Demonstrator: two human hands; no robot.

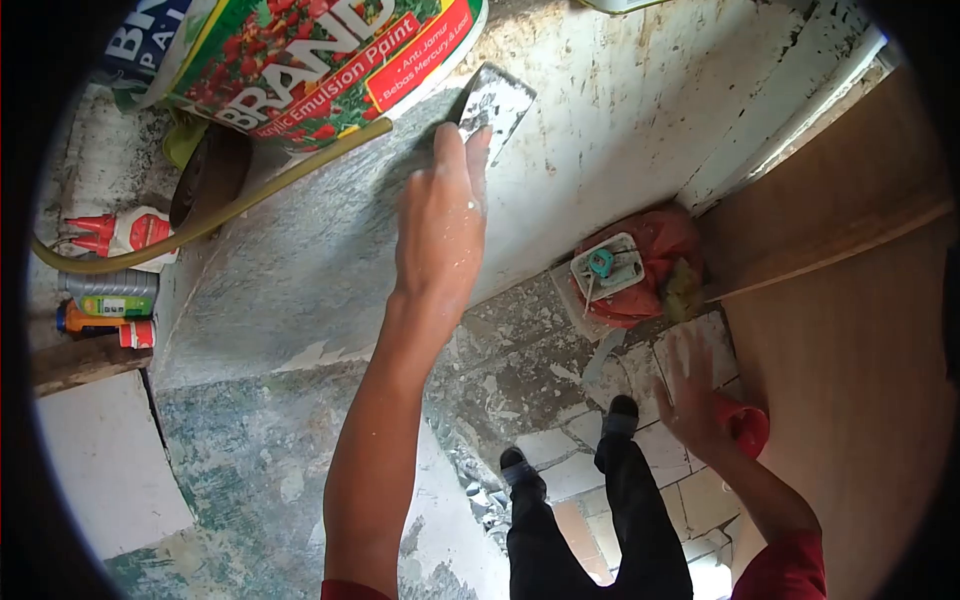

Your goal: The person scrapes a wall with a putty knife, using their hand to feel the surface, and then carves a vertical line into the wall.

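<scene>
My left hand [440,235] is closed around a putty knife, and its fingers hide the handle. The putty knife's wide blade [503,103], smeared with white and dark residue, lies against or very near the stained wall [590,130]. White specks dot the back of that hand. Just up and left of it stands a paint bucket [330,70] labelled acrylic emulsion paint. My right hand [688,385] hangs low on the right, fingers spread and slightly blurred, holding nothing. Behind it shows a red container [742,425] on the floor.
A white tray [608,268] holding a turquoise item rests on a red bag [675,240]. A hose [250,203] curves past bottles [115,290] on the left ledge. Wooden panels [840,350] stand at right. Broken tiles [570,440] cover the floor around my feet.
</scene>
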